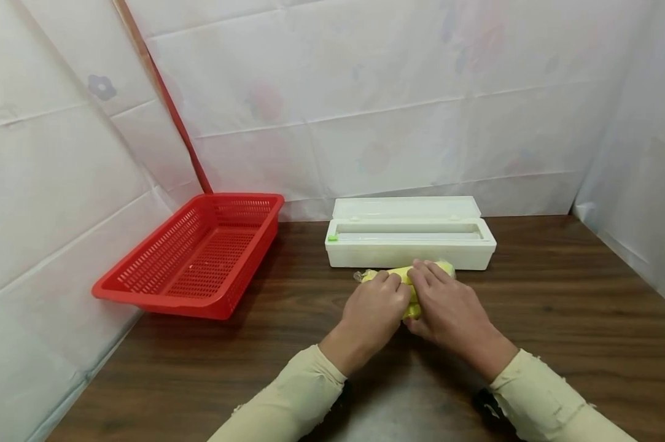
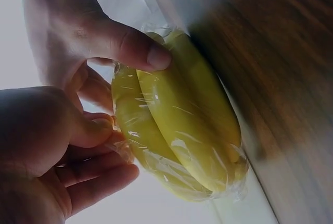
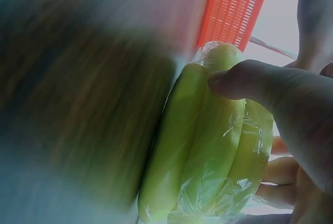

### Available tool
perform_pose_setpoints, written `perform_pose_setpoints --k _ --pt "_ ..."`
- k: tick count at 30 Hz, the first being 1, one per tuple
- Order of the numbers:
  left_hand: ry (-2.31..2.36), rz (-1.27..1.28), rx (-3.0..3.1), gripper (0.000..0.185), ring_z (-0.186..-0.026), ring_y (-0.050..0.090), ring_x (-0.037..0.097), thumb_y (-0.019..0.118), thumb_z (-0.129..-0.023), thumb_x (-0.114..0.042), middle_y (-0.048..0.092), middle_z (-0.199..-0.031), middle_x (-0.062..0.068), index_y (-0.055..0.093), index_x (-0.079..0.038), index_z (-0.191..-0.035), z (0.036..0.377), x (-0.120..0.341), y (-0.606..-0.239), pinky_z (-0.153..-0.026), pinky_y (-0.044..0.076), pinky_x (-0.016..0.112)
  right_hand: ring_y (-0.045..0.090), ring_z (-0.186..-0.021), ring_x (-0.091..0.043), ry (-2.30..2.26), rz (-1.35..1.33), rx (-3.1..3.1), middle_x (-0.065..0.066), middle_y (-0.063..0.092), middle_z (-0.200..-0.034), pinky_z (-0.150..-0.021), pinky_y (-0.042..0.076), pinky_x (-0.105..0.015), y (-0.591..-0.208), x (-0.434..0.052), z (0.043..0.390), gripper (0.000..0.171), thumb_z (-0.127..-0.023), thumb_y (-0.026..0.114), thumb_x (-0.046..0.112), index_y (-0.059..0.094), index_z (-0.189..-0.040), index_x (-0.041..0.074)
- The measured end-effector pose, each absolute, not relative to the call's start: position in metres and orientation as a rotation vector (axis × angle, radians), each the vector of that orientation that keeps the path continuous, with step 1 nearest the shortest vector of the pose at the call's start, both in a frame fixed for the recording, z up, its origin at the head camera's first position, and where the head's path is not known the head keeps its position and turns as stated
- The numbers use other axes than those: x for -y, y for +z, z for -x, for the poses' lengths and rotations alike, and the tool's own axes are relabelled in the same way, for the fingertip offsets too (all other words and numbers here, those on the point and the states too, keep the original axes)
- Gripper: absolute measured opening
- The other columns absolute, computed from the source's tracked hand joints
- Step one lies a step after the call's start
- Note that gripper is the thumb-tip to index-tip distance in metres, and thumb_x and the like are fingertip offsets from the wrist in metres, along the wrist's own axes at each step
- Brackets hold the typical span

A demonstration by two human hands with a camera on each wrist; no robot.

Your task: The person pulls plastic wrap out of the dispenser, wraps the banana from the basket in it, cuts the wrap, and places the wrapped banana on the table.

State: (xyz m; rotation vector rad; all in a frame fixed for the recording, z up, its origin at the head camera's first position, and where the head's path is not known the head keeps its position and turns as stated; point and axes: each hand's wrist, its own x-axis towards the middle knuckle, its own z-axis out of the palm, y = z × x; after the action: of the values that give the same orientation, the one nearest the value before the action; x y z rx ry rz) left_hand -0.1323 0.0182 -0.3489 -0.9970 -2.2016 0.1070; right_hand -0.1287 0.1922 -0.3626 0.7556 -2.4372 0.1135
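**Wrapped bananas held in both hands by the film dispenser**

Dark wood-grain table (image 1: 559, 344) fills the scene, hung round with pale sheeting. Just above it, close in front of the dispenser, sits a bunch of yellow bananas (image 2: 182, 125) wrapped in clear cling film, held between both hands. The left hand (image 1: 373, 313) curls round the near and left part of the bunch, thumb and fingers bent against the film. The right hand (image 1: 448, 310) closes over it from the right, its thumb (image 3: 255, 81) pressed on top of the fruit and its fingers tucked beneath. Both hands grip the bunch; neither is spread wide.

The film looks loose and puckered at the ends of the bunch, so a likely fault is that it peels open or tears if the thumbs drag across it. A hard squeeze could bruise the soft fruit. The wrap is slick, and the bunch could slide out of the grip if the hands part unevenly.

Touching distance behind the bananas stands the white cling-film dispenser (image 1: 409, 242), its lid (image 1: 406, 207) raised and a small green slider (image 1: 333, 237) at its left end. A forward push would knock the bunch against its front wall. To the left, well apart, a red perforated basket (image 1: 144, 288) rests tilted against the sheeting. Cream sleeves (image 1: 288, 405) cover both forearms.
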Motion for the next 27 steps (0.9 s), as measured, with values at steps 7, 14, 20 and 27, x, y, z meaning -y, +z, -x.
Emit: perform_pose_setpoints --k 7,14,20,27 --pt "0.098 1.008 2.201 0.013 -0.086 0.066 0.016 0.078 -0.086 -0.013 0.071 -0.099 0.001 0.076 -0.011 -0.098 0.132 -0.018 -0.347 -0.069 0.057 0.026 0.058 -0.120 -0.037 0.081 -0.794 2.409 -0.022 0.059 -0.132 -0.064 0.057 -0.050 -0.362 -0.197 0.129 0.079 -0.067 0.090 0.041 0.061 -0.133 0.011" --pt "0.092 1.049 2.226 0.015 -0.081 0.067 0.014 0.081 -0.080 -0.015 0.072 -0.097 -0.004 0.076 -0.014 -0.095 0.137 -0.011 -0.344 -0.066 0.056 0.026 0.057 -0.120 -0.040 0.083 -0.814 2.413 -0.024 0.058 -0.133 -0.062 0.056 -0.054 -0.363 -0.198 0.131 0.072 -0.068 0.091 0.041 0.062 -0.130 0.020" --pt "0.023 1.102 2.243 0.016 -0.081 0.068 0.014 0.077 -0.083 -0.012 0.073 -0.095 -0.004 0.076 -0.014 -0.099 0.143 -0.004 -0.342 -0.073 0.056 0.027 0.057 -0.120 -0.043 0.101 -0.820 2.402 -0.026 0.057 -0.134 -0.065 0.056 -0.055 -0.365 -0.197 0.131 0.069 -0.069 0.091 0.039 0.066 -0.129 0.016" --pt "-0.253 1.137 2.268 0.010 -0.077 0.063 0.013 0.071 -0.091 -0.011 0.069 -0.083 -0.005 0.077 -0.018 -0.097 0.153 0.002 -0.344 -0.067 0.054 0.028 0.058 -0.118 -0.044 0.097 -0.828 2.380 -0.028 0.057 -0.133 -0.066 0.056 -0.056 -0.366 -0.197 0.131 0.064 -0.069 0.091 0.037 0.066 -0.125 0.018"
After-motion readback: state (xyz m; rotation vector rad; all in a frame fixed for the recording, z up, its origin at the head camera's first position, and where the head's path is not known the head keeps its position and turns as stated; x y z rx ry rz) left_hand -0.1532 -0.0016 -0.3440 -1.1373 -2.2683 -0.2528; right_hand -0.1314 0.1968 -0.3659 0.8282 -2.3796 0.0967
